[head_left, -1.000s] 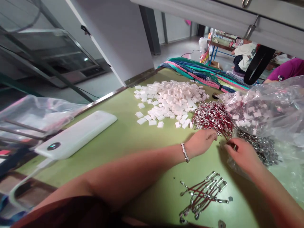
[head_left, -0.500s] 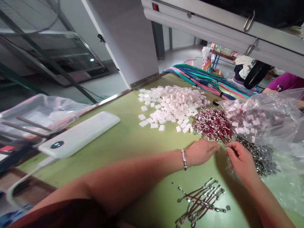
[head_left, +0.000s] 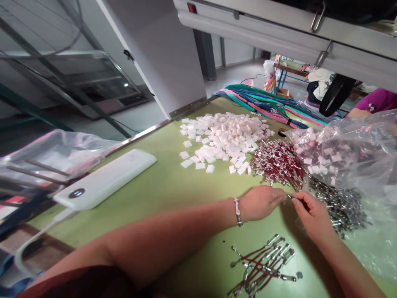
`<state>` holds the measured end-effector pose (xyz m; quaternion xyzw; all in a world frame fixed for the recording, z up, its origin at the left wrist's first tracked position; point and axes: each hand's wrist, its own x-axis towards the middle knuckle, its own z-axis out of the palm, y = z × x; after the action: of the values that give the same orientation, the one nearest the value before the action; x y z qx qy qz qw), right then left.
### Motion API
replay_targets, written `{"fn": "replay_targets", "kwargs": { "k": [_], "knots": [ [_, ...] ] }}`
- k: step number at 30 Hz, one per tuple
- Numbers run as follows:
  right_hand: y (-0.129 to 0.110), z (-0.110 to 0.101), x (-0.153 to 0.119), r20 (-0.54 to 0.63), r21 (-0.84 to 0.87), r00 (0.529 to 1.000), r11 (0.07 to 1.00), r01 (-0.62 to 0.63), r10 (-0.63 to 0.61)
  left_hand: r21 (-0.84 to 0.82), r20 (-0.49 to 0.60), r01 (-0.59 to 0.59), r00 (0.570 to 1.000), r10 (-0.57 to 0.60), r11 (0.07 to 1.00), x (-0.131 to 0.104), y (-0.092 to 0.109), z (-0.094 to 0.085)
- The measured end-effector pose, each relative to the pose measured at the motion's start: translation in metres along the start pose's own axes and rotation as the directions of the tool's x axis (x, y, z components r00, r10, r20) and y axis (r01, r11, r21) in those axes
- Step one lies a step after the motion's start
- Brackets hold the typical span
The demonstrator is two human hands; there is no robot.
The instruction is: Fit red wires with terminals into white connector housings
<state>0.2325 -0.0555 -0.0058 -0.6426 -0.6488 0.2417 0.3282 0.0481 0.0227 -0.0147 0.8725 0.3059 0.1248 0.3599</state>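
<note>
My left hand (head_left: 263,202), with a bracelet at the wrist, is pinched at its fingertips near the middle right. My right hand (head_left: 312,212) faces it, thumb and forefinger pinched. A small dark metallic piece (head_left: 289,196) spans the narrow gap between both sets of fingertips; its details are too small to tell. Just beyond the hands lies a heap of short red wires with metal ends (head_left: 279,162). Dark metal parts (head_left: 339,205) are piled beside my right hand. Nearer me, several red wires with metal terminals (head_left: 263,265) lie loosely crossed on the green table (head_left: 130,182).
White plastic pieces (head_left: 226,136) are heaped mid-table. A clear bag (head_left: 362,153) with more lies at the right. Bundled coloured cables (head_left: 260,101) run along the back. A white power bank (head_left: 108,178) with a cable sits left. People are partly visible behind.
My right hand has shifted slightly left and down, toward my left fingertips. The small metallic piece now shows between them. The camera view has tilted slightly.
</note>
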Motion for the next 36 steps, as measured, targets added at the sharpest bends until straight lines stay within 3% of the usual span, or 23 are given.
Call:
{"fn": "replay_targets", "kwargs": {
  "k": [6, 10, 18, 27, 32, 36],
  "knots": [
    [-0.006, -0.009, -0.001, 0.223, -0.039, 0.973, 0.998, -0.047, 0.054, 0.276, 0.120, -0.056, 0.992, 0.023, 0.959, -0.005, 0.004, -0.001],
    [-0.006, -0.007, -0.003, 0.272, -0.030, 0.960, 0.998, -0.058, 0.064, 0.344, 0.136, -0.135, 0.986, 0.093, 0.929, -0.008, 0.005, 0.002],
    [-0.009, -0.004, -0.004, 0.217, -0.116, 0.973, 0.992, -0.051, 0.076, 0.419, 0.233, -0.122, 0.972, 0.023, 0.900, -0.004, 0.013, -0.005],
    [-0.016, 0.002, -0.005, 0.191, -0.082, 0.976, 0.992, -0.092, 0.106, 0.424, 0.186, -0.202, 0.973, 0.133, 0.883, -0.007, 0.013, -0.007],
    [-0.015, -0.020, 0.002, 0.229, -0.200, 0.971, 0.980, -0.020, 0.067, 0.435, 0.237, -0.175, 0.969, 0.075, 0.883, -0.005, 0.026, -0.010],
    [-0.015, -0.039, 0.028, 0.051, -0.278, 0.999, 0.960, 0.012, 0.002, 0.410, 0.274, -0.209, 0.957, 0.098, 0.888, -0.013, 0.036, -0.015]
  ]
}}
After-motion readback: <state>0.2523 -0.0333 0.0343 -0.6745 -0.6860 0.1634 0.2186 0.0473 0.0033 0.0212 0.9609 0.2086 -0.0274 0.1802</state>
